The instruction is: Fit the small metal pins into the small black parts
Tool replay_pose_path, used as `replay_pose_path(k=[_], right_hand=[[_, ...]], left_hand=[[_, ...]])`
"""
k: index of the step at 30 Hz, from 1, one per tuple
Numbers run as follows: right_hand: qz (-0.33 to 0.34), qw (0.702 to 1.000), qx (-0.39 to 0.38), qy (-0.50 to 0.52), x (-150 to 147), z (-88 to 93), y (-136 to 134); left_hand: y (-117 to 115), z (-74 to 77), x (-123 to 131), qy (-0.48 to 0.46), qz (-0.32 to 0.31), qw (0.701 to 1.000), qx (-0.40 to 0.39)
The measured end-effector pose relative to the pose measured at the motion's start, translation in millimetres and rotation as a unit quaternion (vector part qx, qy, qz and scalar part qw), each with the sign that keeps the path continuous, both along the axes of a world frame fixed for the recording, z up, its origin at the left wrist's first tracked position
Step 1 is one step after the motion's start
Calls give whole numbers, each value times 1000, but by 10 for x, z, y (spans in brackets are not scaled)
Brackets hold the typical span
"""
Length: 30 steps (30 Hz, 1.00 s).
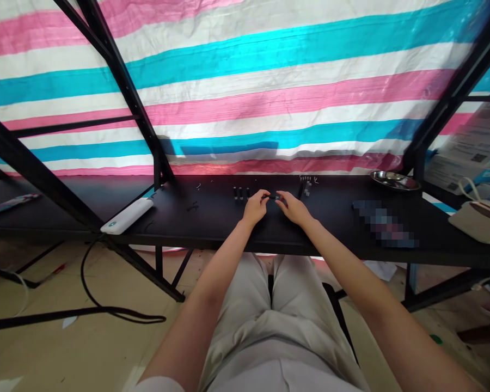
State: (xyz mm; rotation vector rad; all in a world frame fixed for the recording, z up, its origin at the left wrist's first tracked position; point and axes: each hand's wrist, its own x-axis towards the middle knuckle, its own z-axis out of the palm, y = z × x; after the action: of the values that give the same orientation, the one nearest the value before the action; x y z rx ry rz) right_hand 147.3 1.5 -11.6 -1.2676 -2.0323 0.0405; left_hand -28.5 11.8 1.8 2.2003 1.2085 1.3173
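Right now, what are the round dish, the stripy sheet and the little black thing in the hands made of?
Dish: metal, probably polished steel, since it gleams like a mirror.
Stripy sheet: likely thin, slightly glossy plastic; see its creases and shiny patches.
Little black thing: maybe plastic, but too small to tell.

Pale grey top, short whitish sleeve, loose creased cream trousers, 2 bare hands
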Motion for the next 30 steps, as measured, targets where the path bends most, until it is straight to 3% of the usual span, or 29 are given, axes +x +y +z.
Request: replay_pose_path(k=[11,20,30], right_hand=[[-9,996,30,-82,6,53,-5],[0,985,98,-142,53,22,38],[4,984,104,-145,45,13,47]], left_hand=[[9,-31,2,-17,-24,999,-44],[104,-101,-19,-22,-51,996,-74],[2,6,-23,52,2,998,-41]])
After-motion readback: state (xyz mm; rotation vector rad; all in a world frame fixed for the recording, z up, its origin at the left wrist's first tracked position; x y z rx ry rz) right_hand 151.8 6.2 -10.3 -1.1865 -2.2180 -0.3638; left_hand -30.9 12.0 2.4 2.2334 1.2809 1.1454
